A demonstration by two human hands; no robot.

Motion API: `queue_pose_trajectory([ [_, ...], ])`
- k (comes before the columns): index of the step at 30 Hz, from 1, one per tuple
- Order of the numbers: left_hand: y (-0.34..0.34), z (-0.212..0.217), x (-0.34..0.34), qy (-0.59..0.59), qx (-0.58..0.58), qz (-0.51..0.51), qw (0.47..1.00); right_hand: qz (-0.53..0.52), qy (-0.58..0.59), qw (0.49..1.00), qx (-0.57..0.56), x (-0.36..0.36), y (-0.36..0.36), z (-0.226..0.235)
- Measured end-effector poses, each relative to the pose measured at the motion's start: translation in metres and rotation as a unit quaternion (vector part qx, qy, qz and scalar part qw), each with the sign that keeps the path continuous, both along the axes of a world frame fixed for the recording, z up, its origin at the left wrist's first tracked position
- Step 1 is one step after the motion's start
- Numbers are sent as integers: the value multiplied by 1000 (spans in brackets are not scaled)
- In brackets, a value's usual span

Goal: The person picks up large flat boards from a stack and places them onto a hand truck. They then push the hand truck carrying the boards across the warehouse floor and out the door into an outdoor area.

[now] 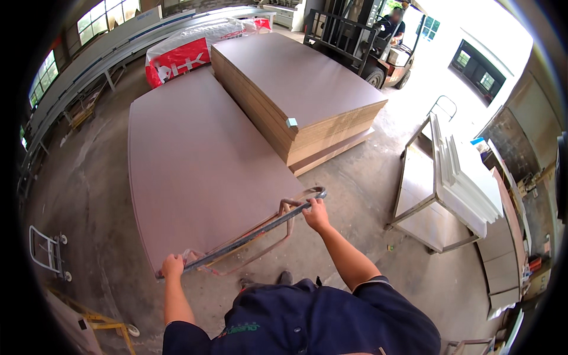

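Observation:
Both my arms reach forward to a dark handle bar that slants across in front of me, its right end farther off. My left hand is closed around the bar near its left end. Near the right end, my right hand grips the same bar. A bent, worn metal tube frame hangs by the bar. Just beyond it lies a large flat brown board, reaching away from me. What carries the board is mostly hidden beneath it.
Right beside the board stands a tall stack of brown boards. A forklift with a person is behind it. Red-and-white wrapped goods lie at the far end. A cart with white panels stands right; a small trolley left.

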State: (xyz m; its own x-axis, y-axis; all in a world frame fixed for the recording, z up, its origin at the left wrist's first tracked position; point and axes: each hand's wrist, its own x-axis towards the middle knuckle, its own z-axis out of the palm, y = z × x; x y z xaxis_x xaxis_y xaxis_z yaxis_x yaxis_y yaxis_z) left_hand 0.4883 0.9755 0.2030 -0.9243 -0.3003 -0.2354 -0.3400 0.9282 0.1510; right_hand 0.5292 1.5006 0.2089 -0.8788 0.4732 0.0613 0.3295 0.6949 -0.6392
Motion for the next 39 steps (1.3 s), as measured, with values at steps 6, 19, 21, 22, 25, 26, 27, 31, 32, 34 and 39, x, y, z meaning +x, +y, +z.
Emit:
queue_pose_trajectory([
  [6,6,2,2,32,11,20,999,42,-40,986,155,-5,-7,4],
  [19,-1,10,1,42,85,59,994,139,-202,935,255,-60,5,-12],
  [21,0,27,7,31,83,69,994,144,-223,927,265,-59,1,-10],
  [22,-7,25,12,51,102,68,991,119,-246,928,252,-57,-20,5],
  [25,-12,34,21,77,139,89,983,139,-237,919,283,-52,-4,-16],
  [26,-15,36,26,78,148,87,982,138,-232,917,294,-55,5,-26],
  [27,-18,33,24,83,158,80,981,126,-268,911,287,-64,9,-31],
  [31,-23,29,32,113,173,62,976,145,-353,900,210,-87,29,-34],
  [32,-23,24,32,124,174,48,976,153,-373,897,180,-93,38,-35],
  [34,-26,16,37,146,194,50,969,152,-411,869,232,-99,29,-29],
  [39,-24,22,22,159,169,-17,972,131,-410,882,194,-94,36,-30],
])
